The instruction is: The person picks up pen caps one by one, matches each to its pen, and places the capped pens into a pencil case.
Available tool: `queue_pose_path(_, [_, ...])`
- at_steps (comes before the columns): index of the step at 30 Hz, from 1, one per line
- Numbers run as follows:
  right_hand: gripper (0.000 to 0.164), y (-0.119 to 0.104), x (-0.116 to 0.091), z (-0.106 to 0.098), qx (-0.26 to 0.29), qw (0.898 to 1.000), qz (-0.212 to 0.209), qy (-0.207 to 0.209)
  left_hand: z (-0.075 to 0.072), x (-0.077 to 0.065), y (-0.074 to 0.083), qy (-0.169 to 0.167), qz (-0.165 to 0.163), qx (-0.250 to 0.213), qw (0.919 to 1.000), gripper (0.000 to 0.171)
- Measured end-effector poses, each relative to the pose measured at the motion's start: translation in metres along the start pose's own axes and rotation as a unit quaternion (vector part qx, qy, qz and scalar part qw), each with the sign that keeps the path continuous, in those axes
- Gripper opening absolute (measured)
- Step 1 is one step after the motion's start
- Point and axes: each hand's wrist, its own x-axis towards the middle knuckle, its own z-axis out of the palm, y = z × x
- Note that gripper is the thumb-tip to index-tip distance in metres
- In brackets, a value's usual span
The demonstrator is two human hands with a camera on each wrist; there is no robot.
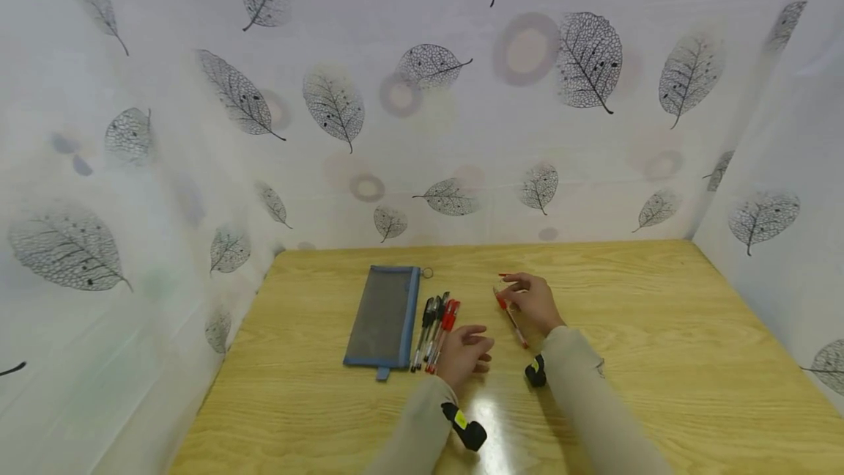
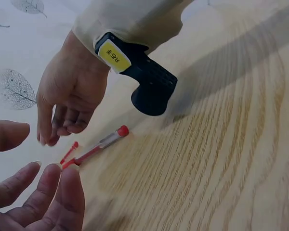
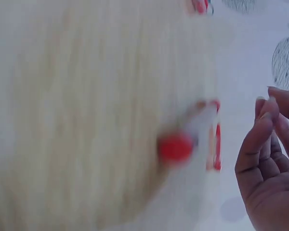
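A red pen [image 1: 517, 328] lies slanted on the table below my right hand [image 1: 532, 303]. Its clear barrel and red end show in the left wrist view, with a small red pen cap [image 2: 70, 152] beside it. My right hand hovers over the pen, fingers bent and fingertips close to the thumb; nothing shows between them in the right wrist view. My left hand [image 1: 464, 355] is held loosely over the table with fingers slightly bent, holding nothing. It partly covers the lower end of the grouped red pens [image 1: 448, 317]. Black pens [image 1: 428, 317] lie beside those.
A grey mesh pouch [image 1: 381, 317] with blue edging and a metal ring lies left of the pens. The wooden table [image 1: 659, 358] meets leaf-patterned sheeting [image 1: 461, 130] at its back and sides. Black wrist devices [image 1: 464, 427] sit on both sleeves.
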Motion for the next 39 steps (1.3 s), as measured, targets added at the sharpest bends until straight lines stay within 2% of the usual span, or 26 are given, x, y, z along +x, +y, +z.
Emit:
queue_pose_path(3, [0.033,0.006,0.006,-0.013,-0.038,0.999,-0.007,0.020,0.008,0.006,-0.002,0.004,-0.008,-0.030,0.9995,0.039])
queue_pose_path(5, [0.031,0.018,0.014,-0.020,-0.060,0.998,-0.004,0.035,0.012,0.011,-0.005,0.004,-0.011,-0.046,0.9989,0.041])
queue_pose_path(8, [0.031,0.028,0.021,-0.028,-0.088,0.995,0.003,0.041,0.018,0.019,-0.011,0.011,-0.016,-0.067,0.9976,0.045])
queue_pose_path(14, [0.035,0.035,0.027,-0.037,-0.111,0.993,0.007,0.027,0.031,0.035,-0.020,0.045,-0.006,-0.103,0.9936,0.046])
queue_pose_path(18, [0.038,0.037,0.030,-0.039,-0.120,0.993,0.011,0.013,0.038,0.041,-0.021,0.068,-0.003,-0.105,0.9921,0.049])
queue_pose_path(22, [0.041,0.039,0.034,-0.039,-0.123,0.992,0.015,-0.002,0.044,0.045,-0.017,0.101,0.000,-0.072,0.9923,0.052])
queue_pose_path(29, [0.040,0.041,0.042,-0.039,-0.140,0.990,0.030,-0.019,0.054,0.053,-0.015,0.152,-0.004,0.025,0.9881,0.051])
queue_pose_path(35, [0.034,0.038,0.044,-0.033,-0.158,0.987,0.031,0.000,0.056,0.054,-0.010,0.179,0.006,0.127,0.9757,0.047])
queue_pose_path(39, [0.029,0.038,0.043,-0.030,-0.155,0.987,0.037,0.012,0.055,0.056,-0.009,0.184,0.001,0.166,0.9687,0.045])
